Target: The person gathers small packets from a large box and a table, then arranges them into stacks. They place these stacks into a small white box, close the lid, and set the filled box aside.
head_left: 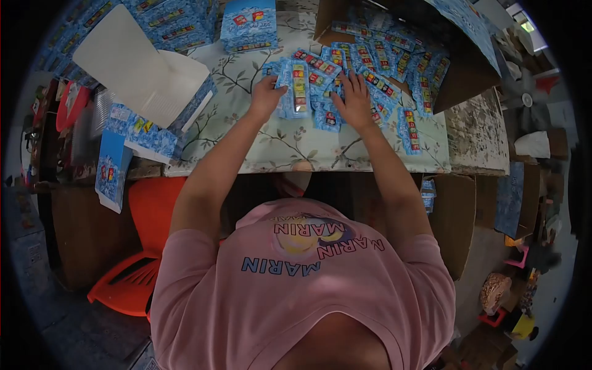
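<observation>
easily a dozen blue packs [300,89], two hands [266,98] [354,103]

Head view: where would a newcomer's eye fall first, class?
The pink shirt probably strikes first, filling the lower middle, then the orange chair at left. Above, blue packets lie heaped on the flowered tablecloth, with the left hand gripping at least one and the right hand spread on the heap.

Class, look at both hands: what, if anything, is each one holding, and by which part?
The left hand holds blue packs by their left edge. The right hand lies over other packs; any grip there cannot be told.
</observation>
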{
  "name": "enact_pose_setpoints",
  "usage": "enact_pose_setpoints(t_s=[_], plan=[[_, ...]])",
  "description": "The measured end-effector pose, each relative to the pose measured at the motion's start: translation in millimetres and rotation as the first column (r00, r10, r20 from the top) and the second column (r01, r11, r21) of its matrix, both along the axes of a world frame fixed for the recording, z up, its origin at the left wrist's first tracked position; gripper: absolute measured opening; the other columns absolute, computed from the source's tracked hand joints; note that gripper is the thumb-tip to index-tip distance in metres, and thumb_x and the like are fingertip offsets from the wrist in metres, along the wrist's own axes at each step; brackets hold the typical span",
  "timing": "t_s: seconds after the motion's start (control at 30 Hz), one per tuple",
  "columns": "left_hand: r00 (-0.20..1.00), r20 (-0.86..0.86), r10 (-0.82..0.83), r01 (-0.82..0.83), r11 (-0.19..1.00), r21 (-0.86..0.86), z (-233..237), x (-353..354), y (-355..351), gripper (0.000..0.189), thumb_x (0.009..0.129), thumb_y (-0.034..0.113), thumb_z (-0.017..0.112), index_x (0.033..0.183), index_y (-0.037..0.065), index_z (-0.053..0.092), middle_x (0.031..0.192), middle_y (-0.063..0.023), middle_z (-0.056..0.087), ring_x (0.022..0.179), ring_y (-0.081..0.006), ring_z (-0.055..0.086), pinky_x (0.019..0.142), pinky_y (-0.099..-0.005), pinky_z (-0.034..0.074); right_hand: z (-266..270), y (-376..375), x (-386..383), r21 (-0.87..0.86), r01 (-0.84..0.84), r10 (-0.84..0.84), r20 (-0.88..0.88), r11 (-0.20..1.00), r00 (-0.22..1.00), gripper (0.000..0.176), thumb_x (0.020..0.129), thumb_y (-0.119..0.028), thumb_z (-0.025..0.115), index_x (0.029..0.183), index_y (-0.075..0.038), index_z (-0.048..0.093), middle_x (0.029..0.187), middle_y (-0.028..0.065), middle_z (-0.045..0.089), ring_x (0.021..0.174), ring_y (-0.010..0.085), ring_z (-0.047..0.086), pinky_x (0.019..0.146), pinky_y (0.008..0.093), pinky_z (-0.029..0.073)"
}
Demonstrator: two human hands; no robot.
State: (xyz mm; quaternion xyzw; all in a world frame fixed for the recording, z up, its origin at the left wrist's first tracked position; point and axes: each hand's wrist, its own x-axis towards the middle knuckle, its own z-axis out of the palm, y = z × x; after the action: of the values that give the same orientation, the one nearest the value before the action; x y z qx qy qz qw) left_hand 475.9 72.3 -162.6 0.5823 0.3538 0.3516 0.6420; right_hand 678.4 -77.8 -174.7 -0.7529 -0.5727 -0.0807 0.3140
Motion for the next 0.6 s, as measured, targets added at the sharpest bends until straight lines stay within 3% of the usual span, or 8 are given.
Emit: enact_pose_setpoints(t_s=[0.1,0.17,0.23,0.33,0.43,0.47,0.57,0.6], plan=[[0.975,-0.196,-0.109,0.152,0.963,0.223,25.1,-33.4,19.8,0.028,0.077,0.008,0.066,0.101,-0.004,0.060,0.087,-0.0133,0.065,0.073,-0.0144,0.060,0.063,-0.0280,0.048,34.4,16.7,-0.7,-0.258,0.237,-0.175,0.241,0.937,0.955,0.062,0.083,-0.048,0.057,0.130,-0.009,0.043,0.133,0.0206,0.041,0.126,0.0371,0.033,0.103,0.0488,0.025],[0.940,-0.340,-0.031,0.174,0.900,0.400,37.7,-54.7,17.2,0.033,0.075,0.014,0.070,0.100,-0.004,0.062,0.083,-0.0141,0.066,0.071,-0.0141,0.061,0.063,-0.0276,0.047,61.6,35.5,-21.5,-0.291,0.042,-0.041,0.007,0.956,0.999,0.064,0.081,-0.048,0.059,0.129,-0.008,0.043,0.131,0.0211,0.043,0.122,0.0359,0.038,0.100,0.0454,0.030],[0.950,-0.309,-0.043,0.158,0.920,0.358,18.4,-62.8,11.0,0.035,0.074,0.017,0.072,0.100,-0.004,0.061,0.082,-0.0136,0.066,0.069,-0.0139,0.060,0.063,-0.0274,0.047,55.0,48.7,-63.9,-0.062,-0.189,0.171,-0.223,0.980,0.960,0.070,0.077,-0.043,0.067,0.130,-0.004,0.042,0.121,0.0197,0.053,0.104,0.0309,0.055,0.090,0.0384,0.042],[0.984,-0.175,-0.039,0.079,0.971,0.225,1.3,-67.1,-10.3,0.037,0.074,0.020,0.073,0.098,-0.006,0.062,0.079,-0.0123,0.065,0.067,-0.0129,0.059,0.062,-0.0263,0.046,49.4,57.1,-96.1,-0.222,-0.363,0.125,-0.676,0.905,0.726,0.073,0.075,-0.041,0.070,0.130,-0.003,0.041,0.113,0.0171,0.058,0.096,0.0270,0.059,0.086,0.0380,0.045],[0.992,-0.114,0.061,-0.073,0.992,-0.107,1.5,-88.3,-27.1,0.031,0.079,0.023,0.070,0.093,-0.004,0.065,0.073,-0.0087,0.064,0.063,-0.0112,0.056,0.059,-0.0248,0.044,11.3,49.6,-70.1,-0.073,-0.260,0.142,-0.683,0.963,0.717,0.052,0.078,-0.025,0.071,0.118,-0.001,0.051,0.096,0.0121,0.063,0.088,0.0181,0.059,0.077,0.0299,0.048],[0.992,-0.111,0.061,-0.073,0.991,-0.113,-3.5,-99.1,-20.5,0.031,0.079,0.023,0.070,0.093,-0.004,0.065,0.073,-0.0087,0.064,0.063,-0.0112,0.056,0.059,-0.0248,0.044,10.2,36.9,-59.4,0.037,-0.260,0.138,-0.914,0.965,0.381,0.039,0.078,-0.018,0.071,0.108,0.002,0.055,0.091,0.0096,0.063,0.086,0.0145,0.059,0.073,0.0264,0.047],[0.927,-0.372,-0.056,0.043,0.998,-0.044,-8.4,-115.7,-15.5,0.038,0.080,0.023,0.068,0.106,-0.003,0.059,0.092,-0.0097,0.063,0.079,-0.0148,0.058,0.069,-0.0265,0.046,20.5,3.6,-27.4,-0.114,-0.084,-0.041,-0.797,0.990,0.603,0.030,0.080,-0.014,0.068,0.103,0.003,0.056,0.090,0.0093,0.062,0.086,0.0118,0.059,0.068,0.0266,0.048],[0.823,-0.506,0.257,0.066,0.842,0.536,4.5,-115.6,-21.7,0.044,0.079,0.024,0.068,0.113,-0.001,0.055,0.103,-0.0138,0.060,0.087,-0.0223,0.058,0.073,-0.0301,0.046,18.2,-3.8,-16.7,-0.064,0.031,-0.071,-0.857,0.997,0.511,0.025,0.081,-0.012,0.066,0.099,0.002,0.056,0.089,0.0087,0.062,0.084,0.0121,0.059,0.068,0.0269,0.048]])
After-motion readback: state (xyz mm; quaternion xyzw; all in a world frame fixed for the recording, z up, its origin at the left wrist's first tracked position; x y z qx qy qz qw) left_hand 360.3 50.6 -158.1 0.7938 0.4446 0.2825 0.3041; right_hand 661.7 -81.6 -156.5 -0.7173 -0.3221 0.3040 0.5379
